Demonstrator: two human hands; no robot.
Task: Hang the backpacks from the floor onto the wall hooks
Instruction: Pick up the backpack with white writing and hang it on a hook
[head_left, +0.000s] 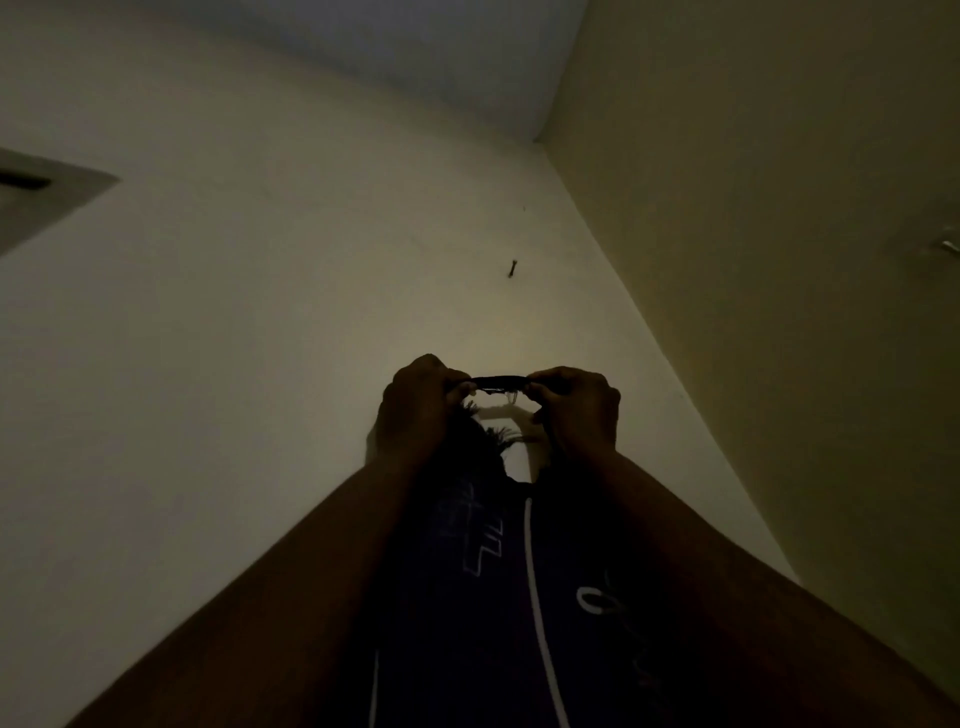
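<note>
**Loop held level just below the hook**

The backpack (493, 597) is held up against the wall, and its dark body with pale piping hangs down between the two forearms. Its carry loop (501, 383) is stretched between the hands, so the long axis of the loop runs left to right, roughly level. One end is pinched by the left hand (415, 410) and the other by the right hand (576, 415). Both hands are clenched on the strap with fingers curled round it. A gap is kept open under the loop, through which the lit wall is seen.

The hook (513, 268), a small dark peg, is set in the wall (260, 338) above the loop, apart from it and slightly right of its middle. Nothing is hung on it. It is placed a little nearer the right hand than the left.

The coming move is judged to be a lift with a slight shift to the right, so that the open span is carried over the peg and then let down onto it. Which way the tip of the peg points cannot be told in the dim light.

Further out, the corner of the room is met on the right. On the side wall a small metal fitting (945, 244) is seen, too blurred to identify. A grey panel (47, 192) is cut by the left edge.
</note>
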